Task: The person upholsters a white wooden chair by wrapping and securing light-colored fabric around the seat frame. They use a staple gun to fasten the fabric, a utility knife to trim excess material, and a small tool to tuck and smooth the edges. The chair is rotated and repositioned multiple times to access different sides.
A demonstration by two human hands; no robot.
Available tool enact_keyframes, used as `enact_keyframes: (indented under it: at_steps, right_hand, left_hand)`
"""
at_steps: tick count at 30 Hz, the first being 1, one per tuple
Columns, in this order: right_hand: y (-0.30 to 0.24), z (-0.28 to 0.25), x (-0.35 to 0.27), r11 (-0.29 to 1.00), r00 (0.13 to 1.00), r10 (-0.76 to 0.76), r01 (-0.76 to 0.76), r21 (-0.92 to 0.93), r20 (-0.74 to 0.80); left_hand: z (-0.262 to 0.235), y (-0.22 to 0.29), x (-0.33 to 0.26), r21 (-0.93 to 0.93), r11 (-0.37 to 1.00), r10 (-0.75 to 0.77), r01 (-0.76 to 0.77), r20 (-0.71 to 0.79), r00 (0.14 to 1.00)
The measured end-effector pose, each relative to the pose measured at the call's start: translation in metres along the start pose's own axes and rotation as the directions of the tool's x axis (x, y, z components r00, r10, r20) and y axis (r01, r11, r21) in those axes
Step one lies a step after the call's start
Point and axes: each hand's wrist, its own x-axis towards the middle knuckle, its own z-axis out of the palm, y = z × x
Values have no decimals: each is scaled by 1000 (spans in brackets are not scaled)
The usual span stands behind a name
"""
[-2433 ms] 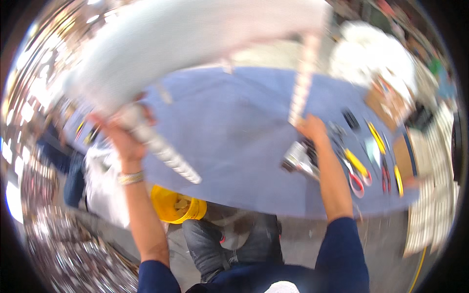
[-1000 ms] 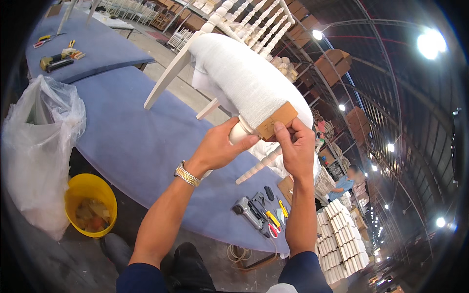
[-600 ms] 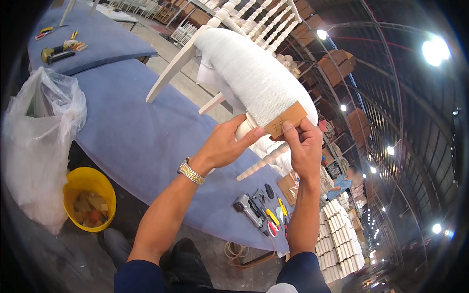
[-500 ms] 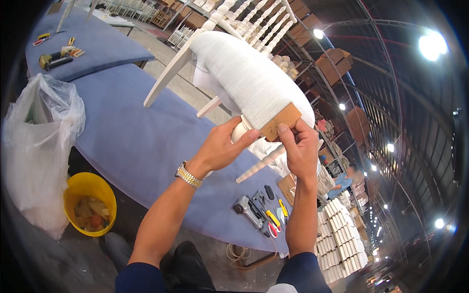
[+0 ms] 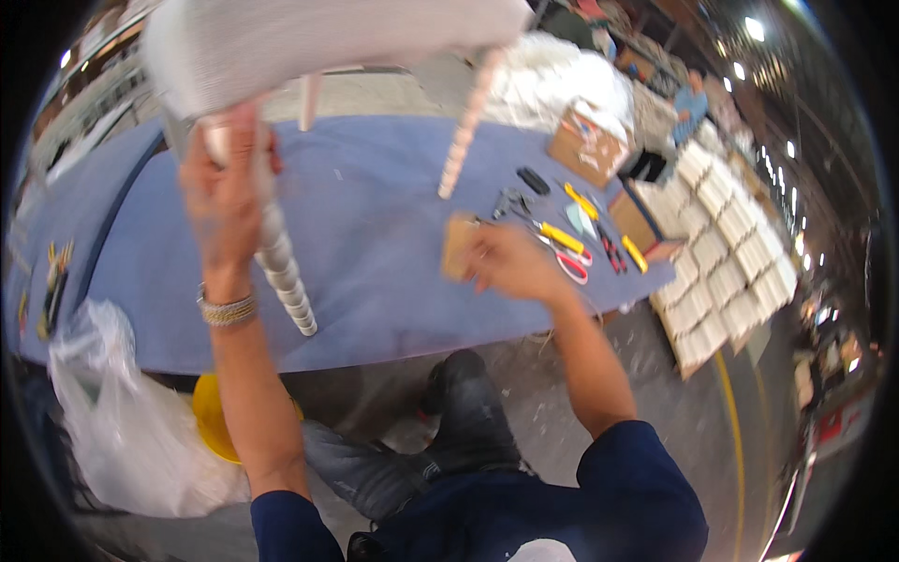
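Note:
My left hand (image 5: 225, 192), blurred, is closed around the top of a turned pale chair leg (image 5: 286, 267), just under the seat. The chair's white upholstered seat (image 5: 337, 37) fills the upper left, and another turned leg (image 5: 465, 131) stands further right. My right hand (image 5: 515, 262) pinches a small brown cardboard piece (image 5: 457, 245) over the blue-covered table (image 5: 375, 290), apart from the chair. Close to that hand are a grey tool (image 5: 513, 201), partly hidden, a yellow-handled cutter (image 5: 562, 234) and red-handled scissors (image 5: 573, 267).
Pliers (image 5: 611, 251) and a black object (image 5: 533, 181) lie among the tools at the right. Behind them stands a cardboard box (image 5: 588, 145). A clear plastic bag (image 5: 140, 440) and a yellow bucket (image 5: 213, 421) are at lower left. A person in blue (image 5: 691, 105) is far right.
The cardboard piece has left the seat edge and moved down to the right in my right hand. My left hand now grips the chair leg. The view has swung toward the table.

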Motion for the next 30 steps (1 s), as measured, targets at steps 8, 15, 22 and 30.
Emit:
enact_keyframes:
  at_steps: [8, 15, 22, 30]
  right_hand:
    - [113, 53, 60, 958, 984, 0, -50, -282, -175]
    - [301, -124, 28, 894, 767, 136, -368, -256, -628]
    - [398, -145, 40, 686, 859, 276, -490, -537, -432]
    - [312, -177, 5, 697, 861, 67, -402, -594, -504]
  left_hand:
    - [93, -10, -8, 111, 994, 4, -2, -14, 1000]
    - [147, -22, -18, 143, 990, -10, 5, 32, 999]
    - [137, -23, -29, 164, 987, 4, 3, -44, 999]
    - [103, 14, -31, 602, 769, 166, -213, 135, 977]
